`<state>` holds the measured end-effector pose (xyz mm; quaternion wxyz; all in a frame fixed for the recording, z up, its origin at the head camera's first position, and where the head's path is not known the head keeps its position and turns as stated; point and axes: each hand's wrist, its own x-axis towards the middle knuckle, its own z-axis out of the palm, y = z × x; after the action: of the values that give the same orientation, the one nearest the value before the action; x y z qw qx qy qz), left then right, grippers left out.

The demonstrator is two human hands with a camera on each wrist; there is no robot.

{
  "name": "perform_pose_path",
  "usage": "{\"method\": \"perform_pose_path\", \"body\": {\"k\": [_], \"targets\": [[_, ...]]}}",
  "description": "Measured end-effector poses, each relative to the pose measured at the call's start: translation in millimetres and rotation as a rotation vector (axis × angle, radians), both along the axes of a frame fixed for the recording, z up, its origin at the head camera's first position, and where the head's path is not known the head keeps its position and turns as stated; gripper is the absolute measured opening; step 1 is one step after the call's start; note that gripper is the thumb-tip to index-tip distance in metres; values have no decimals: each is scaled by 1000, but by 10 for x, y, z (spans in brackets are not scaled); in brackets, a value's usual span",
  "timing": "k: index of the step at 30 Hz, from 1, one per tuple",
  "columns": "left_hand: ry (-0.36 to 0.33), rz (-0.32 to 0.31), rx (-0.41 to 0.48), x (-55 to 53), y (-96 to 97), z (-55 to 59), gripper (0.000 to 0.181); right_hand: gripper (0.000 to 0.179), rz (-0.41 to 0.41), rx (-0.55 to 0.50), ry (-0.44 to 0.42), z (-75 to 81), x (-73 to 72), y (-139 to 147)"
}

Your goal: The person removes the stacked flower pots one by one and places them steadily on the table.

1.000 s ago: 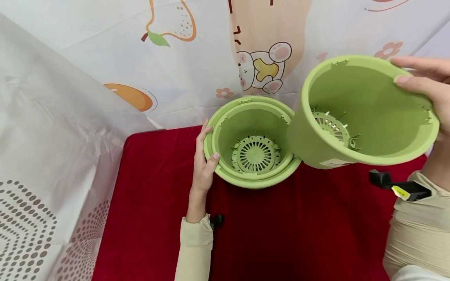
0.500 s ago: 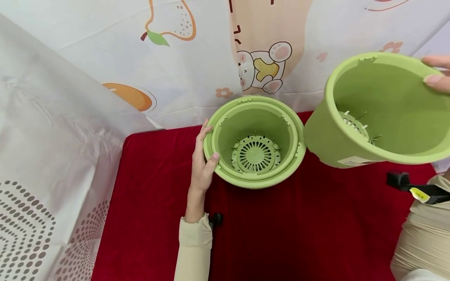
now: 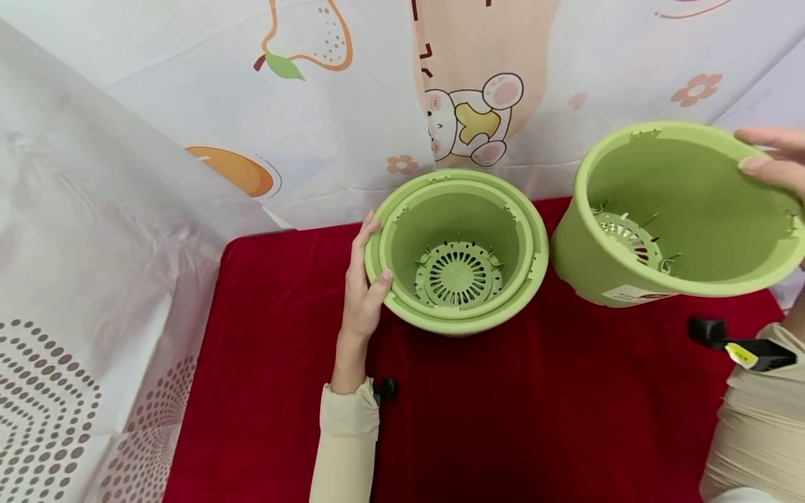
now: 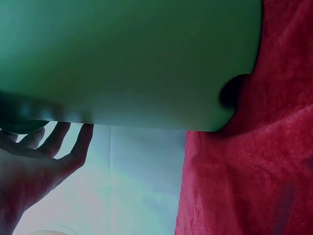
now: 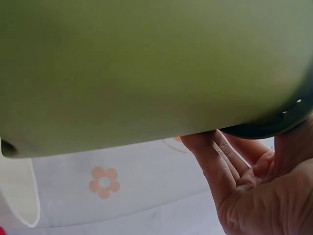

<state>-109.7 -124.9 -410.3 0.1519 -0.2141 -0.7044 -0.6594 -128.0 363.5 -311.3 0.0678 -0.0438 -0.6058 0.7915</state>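
Note:
Two light green plastic plant pots are nested at the centre: an outer pot [image 3: 440, 325] with a wide rim and an inner pot [image 3: 455, 209] with a slotted base. My left hand [image 3: 365, 297] grips the left side of their rims, thumb on top and fingers outside. At right, a separate green plant pot [image 3: 585, 258] tilts a little, its slotted bottom visible inside and a white label [image 3: 635, 293] on its side. My right hand [image 3: 776, 164] holds its far right rim, thumb inside. Whether its base touches the cloth is unclear. Each wrist view shows a pot wall [image 4: 146, 63] up close.
A red cloth [image 3: 503, 405] covers the table. Behind it hangs a white printed curtain [image 3: 352, 126], close to the pots. Patterned white fabric [image 3: 75, 244] hangs at left. Small black devices [image 3: 748, 349] are strapped to both wrists.
My right hand has carried the separate pot rightward, away from the nested pots, then lowered it slightly and back a little left. The left hand and nested pots have stayed in place.

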Motion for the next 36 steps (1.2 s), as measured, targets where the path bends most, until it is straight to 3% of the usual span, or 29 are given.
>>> {"method": "perform_pose_path", "body": {"k": [2,6,12,20,27,31,36], "targets": [[6,2,-4,-21,-7,-7,70,33,-34,-89,74,53,93,-220],[25,3,-11,-62,-22,-18,70,34,-2,-235,144,3,137,-345],[39,-7,0,-107,-35,-7,69,33,-10,-257,190,-139,174,-408],[48,0,-14,-142,-19,19,66,32,-69,-176,81,-208,258,-470],[70,8,-11,-190,-17,10,67,31,-93,51,-77,-237,388,-489],[79,10,-22,-228,-5,24,65,30,-122,51,-104,-312,413,-511],[66,12,-33,-221,25,80,64,30,-123,-32,-59,-431,448,-506]]}}
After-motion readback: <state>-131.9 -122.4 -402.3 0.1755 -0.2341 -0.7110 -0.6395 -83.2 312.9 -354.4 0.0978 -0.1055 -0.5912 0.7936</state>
